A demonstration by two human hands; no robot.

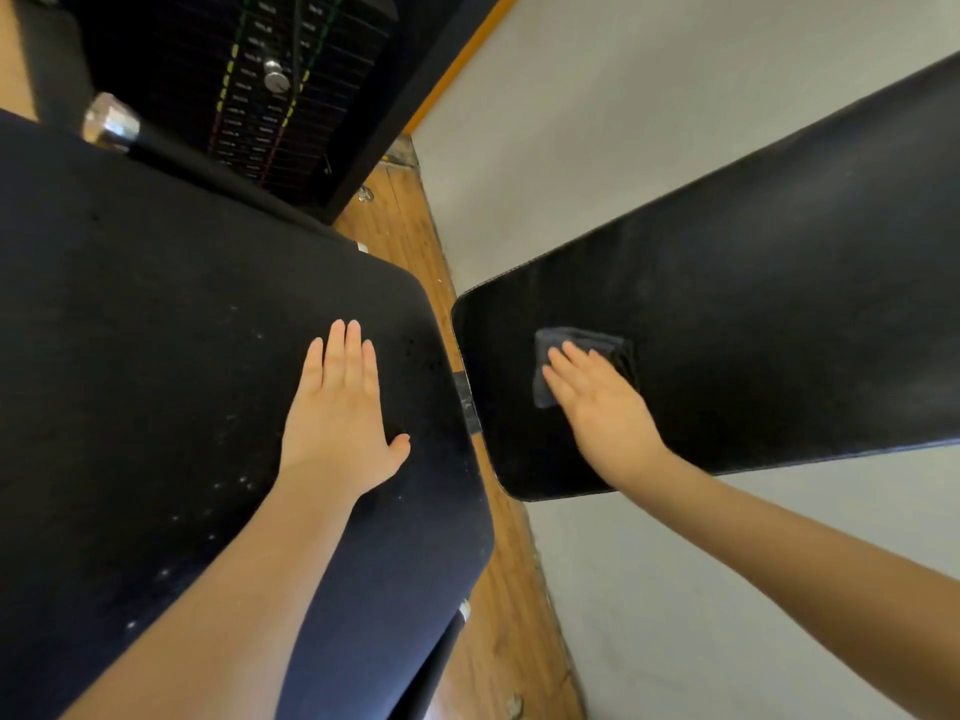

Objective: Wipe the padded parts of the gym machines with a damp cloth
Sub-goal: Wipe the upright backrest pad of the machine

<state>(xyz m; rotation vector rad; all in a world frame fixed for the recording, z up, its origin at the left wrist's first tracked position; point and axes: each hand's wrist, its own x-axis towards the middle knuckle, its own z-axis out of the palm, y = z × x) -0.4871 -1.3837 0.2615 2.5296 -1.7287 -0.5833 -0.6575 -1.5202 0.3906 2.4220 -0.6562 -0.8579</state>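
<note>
Two black padded surfaces fill the head view. The seat pad (156,330) lies on the left, dusted with pale specks. My left hand (340,413) rests flat on it with straight fingers. The long back pad (753,304) rises on the right against the wall. A folded dark grey cloth (582,350) lies on its lower end. My right hand (602,402) presses the cloth flat against the pad, fingers straight and pointing up-left.
A black weight stack (275,96) with a metal selector pin (275,77) stands at the top left. A chrome-tipped bar (111,122) juts by the seat pad's far edge. Wooden floor (410,231) shows between the pads, and a grey wall (623,122) stands behind the back pad.
</note>
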